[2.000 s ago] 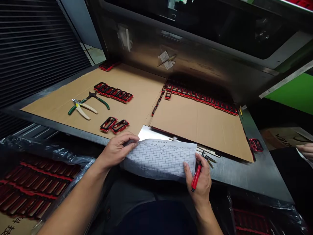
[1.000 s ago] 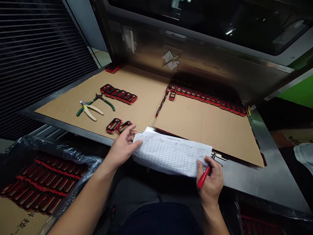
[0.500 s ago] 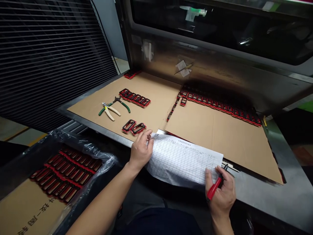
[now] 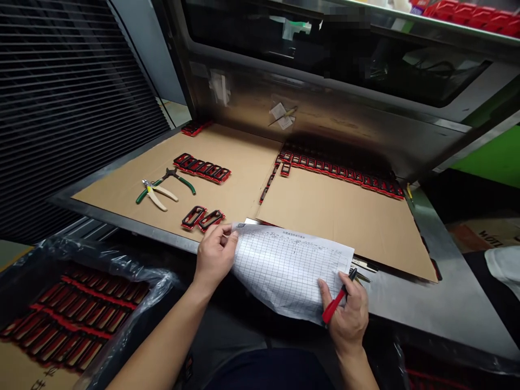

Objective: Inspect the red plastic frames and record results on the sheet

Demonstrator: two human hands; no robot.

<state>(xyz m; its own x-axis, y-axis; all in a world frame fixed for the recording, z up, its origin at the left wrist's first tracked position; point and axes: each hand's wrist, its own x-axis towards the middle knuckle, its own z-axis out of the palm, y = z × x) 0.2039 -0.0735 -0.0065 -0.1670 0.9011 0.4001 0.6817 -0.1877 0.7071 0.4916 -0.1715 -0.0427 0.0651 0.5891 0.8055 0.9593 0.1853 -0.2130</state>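
Note:
A white gridded paper form (image 4: 288,268) hangs over the front edge of the metal bench (image 4: 430,309). My left hand (image 4: 214,254) pinches its left edge, fingers closed on the sheet. My right hand (image 4: 345,311) grips the lower right corner and also holds a red pen (image 4: 335,307) between its fingers. Two red-and-black frame parts (image 4: 202,218) lie on the cardboard just beyond my left hand.
Cardboard sheets (image 4: 345,216) cover the bench. On them lie a row of red-black parts (image 4: 202,168), a long row (image 4: 341,172) at the back, and two cutters (image 4: 162,190). A plastic-lined box of several parts (image 4: 73,314) stands lower left. A person's pale sleeve (image 4: 504,265) shows far right.
The paper has been lifted and pulled toward me, its lower edge now drooping off the bench. Both hands kept their hold; the view swung slightly.

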